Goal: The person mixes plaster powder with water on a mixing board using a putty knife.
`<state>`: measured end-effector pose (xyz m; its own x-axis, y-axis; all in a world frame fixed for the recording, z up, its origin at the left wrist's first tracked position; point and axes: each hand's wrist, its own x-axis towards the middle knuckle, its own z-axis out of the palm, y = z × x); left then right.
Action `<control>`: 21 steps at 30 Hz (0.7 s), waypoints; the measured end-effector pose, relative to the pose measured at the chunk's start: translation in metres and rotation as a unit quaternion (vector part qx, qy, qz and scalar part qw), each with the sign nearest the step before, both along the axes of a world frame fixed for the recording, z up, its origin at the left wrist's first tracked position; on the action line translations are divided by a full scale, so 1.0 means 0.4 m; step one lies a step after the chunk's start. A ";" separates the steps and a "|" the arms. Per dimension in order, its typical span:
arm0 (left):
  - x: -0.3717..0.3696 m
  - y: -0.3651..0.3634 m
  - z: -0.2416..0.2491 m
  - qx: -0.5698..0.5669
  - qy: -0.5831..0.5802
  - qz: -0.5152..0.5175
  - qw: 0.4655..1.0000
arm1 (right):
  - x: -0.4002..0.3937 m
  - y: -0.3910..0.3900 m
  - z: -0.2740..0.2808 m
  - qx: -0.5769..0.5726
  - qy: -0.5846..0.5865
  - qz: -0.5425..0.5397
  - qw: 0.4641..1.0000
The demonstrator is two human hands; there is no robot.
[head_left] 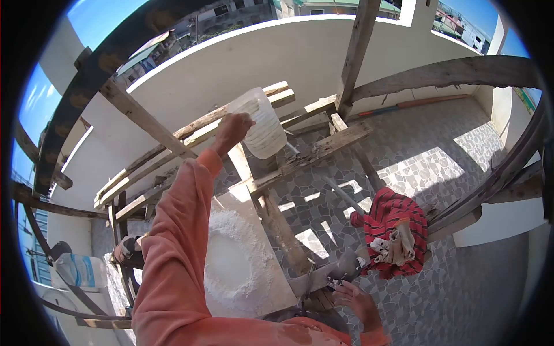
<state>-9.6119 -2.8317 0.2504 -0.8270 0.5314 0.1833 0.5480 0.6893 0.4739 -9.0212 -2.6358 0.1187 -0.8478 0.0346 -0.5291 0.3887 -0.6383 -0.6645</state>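
Plastic jug (264, 128), translucent: gripped at its left side by the left hand (232, 128), fingers closed, arm outstretched, over the far timbers; a firm hold and steady wrist would probably limit swinging

Right hand (355, 301): open, fingers spread, low at near right, beside dark, white-flecked wood

White powder (258, 254), one ring around a smooth pale centre, on a board (281, 293) between the arms; keeping sleeves clear would likely protect the ring

Striped cloth (411, 222), red and black: right of the board

Labelled plastic container (89, 272): far left
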 end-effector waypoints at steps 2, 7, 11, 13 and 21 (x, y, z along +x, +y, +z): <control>-0.081 0.020 -0.028 -0.014 0.025 0.006 1.000 | 0.004 0.021 0.012 0.029 -0.003 0.001 1.000; -0.193 0.056 -0.086 -0.054 0.060 0.043 0.996 | 0.038 0.070 -0.010 0.048 -0.032 -0.015 0.998; -0.239 0.060 -0.111 -0.071 0.060 0.081 0.992 | 0.085 0.096 -0.117 0.037 -0.040 -0.002 0.999; -0.272 0.039 -0.141 -0.061 0.104 0.065 0.991 | 0.095 0.100 -0.152 0.024 -0.052 -0.012 0.998; -0.267 -0.062 -0.163 -0.108 0.133 -0.007 0.985 | 0.034 0.092 -0.071 0.015 -0.057 -0.003 0.998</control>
<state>-9.7185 -2.8567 0.1850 -0.7577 0.5928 0.2730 0.6428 0.7501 0.1554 -9.0078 -2.5990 0.0904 -0.7821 0.0566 -0.6205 0.4587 -0.6217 -0.6349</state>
